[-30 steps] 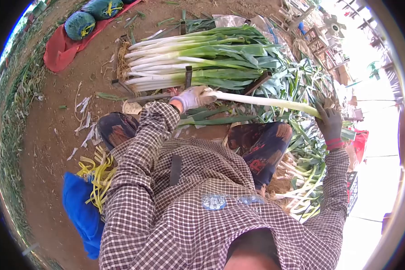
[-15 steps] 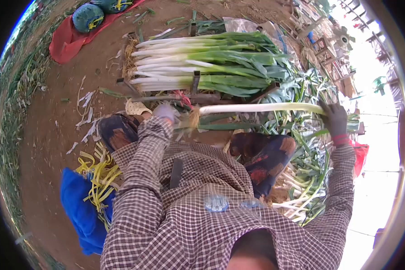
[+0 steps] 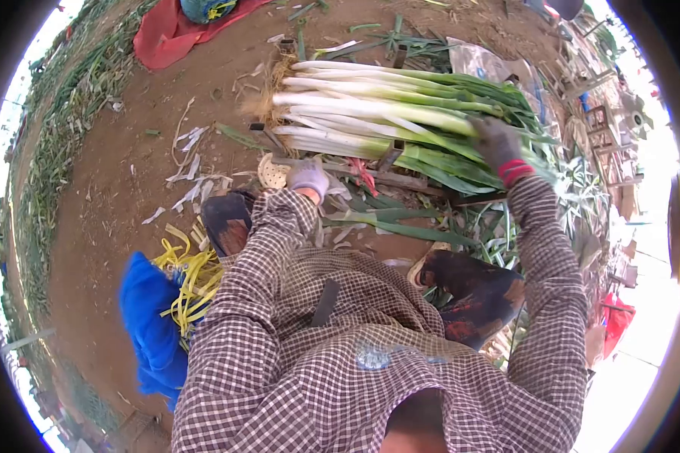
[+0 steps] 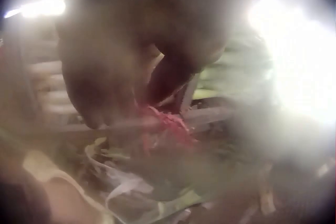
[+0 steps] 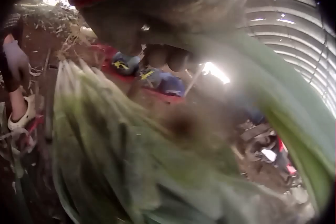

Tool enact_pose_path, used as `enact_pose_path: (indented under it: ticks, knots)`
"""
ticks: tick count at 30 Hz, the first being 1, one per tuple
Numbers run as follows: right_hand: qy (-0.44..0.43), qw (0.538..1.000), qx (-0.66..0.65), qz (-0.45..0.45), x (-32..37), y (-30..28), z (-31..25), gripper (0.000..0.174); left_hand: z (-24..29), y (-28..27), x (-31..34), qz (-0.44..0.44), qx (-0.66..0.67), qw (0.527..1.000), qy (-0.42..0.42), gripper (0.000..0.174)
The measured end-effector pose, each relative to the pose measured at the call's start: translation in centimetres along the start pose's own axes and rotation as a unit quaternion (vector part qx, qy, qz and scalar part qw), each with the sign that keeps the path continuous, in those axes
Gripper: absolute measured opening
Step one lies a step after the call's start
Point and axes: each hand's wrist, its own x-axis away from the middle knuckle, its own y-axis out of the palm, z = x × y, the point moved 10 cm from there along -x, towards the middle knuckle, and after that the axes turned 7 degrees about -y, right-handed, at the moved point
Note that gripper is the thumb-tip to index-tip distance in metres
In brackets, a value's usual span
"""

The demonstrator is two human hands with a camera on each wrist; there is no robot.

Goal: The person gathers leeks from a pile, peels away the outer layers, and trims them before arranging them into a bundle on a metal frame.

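Observation:
My right hand [image 3: 497,143], in a dark glove, grips a leek [image 3: 431,117] by its green part over the leek pile [image 3: 340,134]; its white end lies across the pile to the left. In the right wrist view, green leaves [image 5: 294,103] extend beside the blurred hand [image 5: 163,24]. My left hand [image 3: 308,178], in a pale glove, hangs with loosely bent fingers beside a light perforated shoe [image 3: 272,172]. The left wrist view shows that hand [image 4: 131,40] dark and blurred, near a red strip [image 4: 170,124], with nothing visibly held.
Metal posts [image 3: 391,155] of a low rack stand around the pile. Loose leaves [image 3: 423,230] lie between the rack and my legs. Yellow strips [image 3: 193,283] and blue cloth [image 3: 151,325] are at left; red cloth [image 3: 162,38] lies at upper left.
My right hand has carried the leek from in front of the rack up onto the pile. My left hand has let go of its root end and stays near the shoe. The view has shifted.

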Motion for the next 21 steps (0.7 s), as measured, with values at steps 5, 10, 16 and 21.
enact_pose_path:
  ticks: [5, 10, 16, 21]
  knots:
    - [-0.035, 0.994, -0.070, -0.078, 0.9, 7.5, -3.9, 0.046, -2.2, -8.6, -1.0, 0.269, 0.004, 0.962, 0.046, 0.037]
    - [-0.062, 0.994, -0.029, -0.081, 1.0, 7.1, -4.7, 0.052, -1.1, -7.5, -5.6, 0.357, -0.075, 0.906, 0.216, 0.036]
    - [-0.046, 0.999, 0.014, -0.010, 2.6, 6.2, -5.9, 0.061, 1.3, -5.1, -6.4, 0.223, -0.245, 0.930, 0.161, 0.034]
    - [-0.005, 1.000, -0.004, -0.002, 3.6, 7.8, -5.7, 0.061, 2.5, -2.3, -7.5, 0.225, -0.354, 0.902, 0.103, 0.035]
